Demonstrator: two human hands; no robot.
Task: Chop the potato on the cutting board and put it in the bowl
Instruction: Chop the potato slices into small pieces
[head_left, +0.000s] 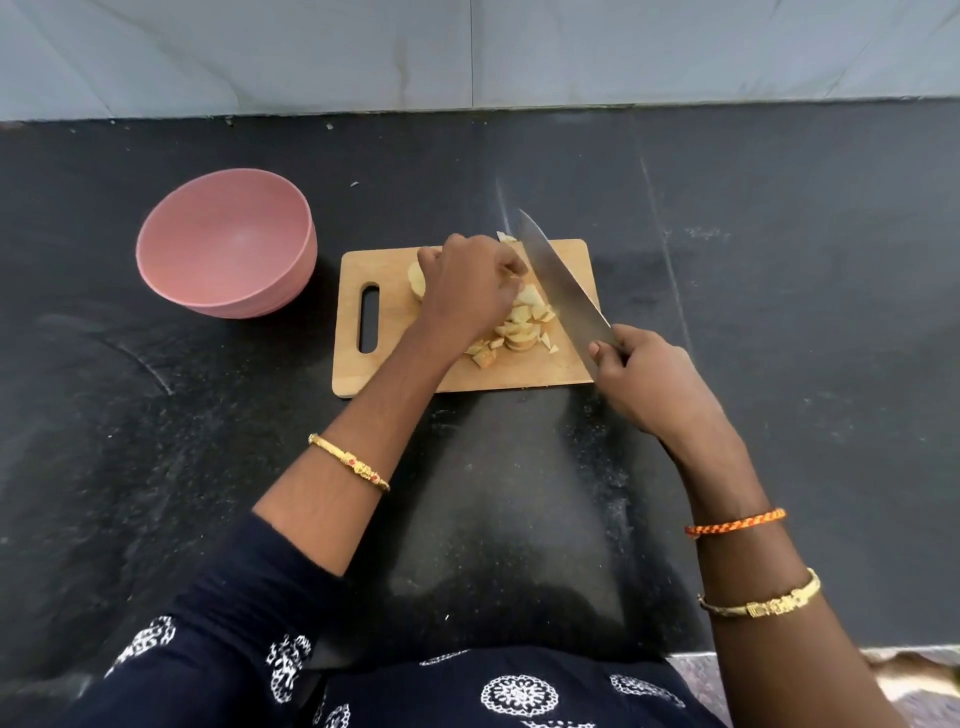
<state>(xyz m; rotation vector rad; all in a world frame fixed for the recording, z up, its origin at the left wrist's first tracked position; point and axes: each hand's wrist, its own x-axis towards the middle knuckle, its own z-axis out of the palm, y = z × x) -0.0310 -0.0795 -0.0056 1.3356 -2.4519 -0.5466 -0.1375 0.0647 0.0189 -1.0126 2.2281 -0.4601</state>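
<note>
Clearly, the right hand (644, 374) grips the long steel knife (558, 280) just beside the left hand (470, 286), whose fingertips (514, 267), pinning pale potato chunks (519, 325), risk a nick.

No legible text or labels anywhere.

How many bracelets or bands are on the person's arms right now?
3. A gold bangle on the left forearm; an orange braided thread on the right wrist, and a gold bangle further up that arm. The left sleeve could hide more.
</note>
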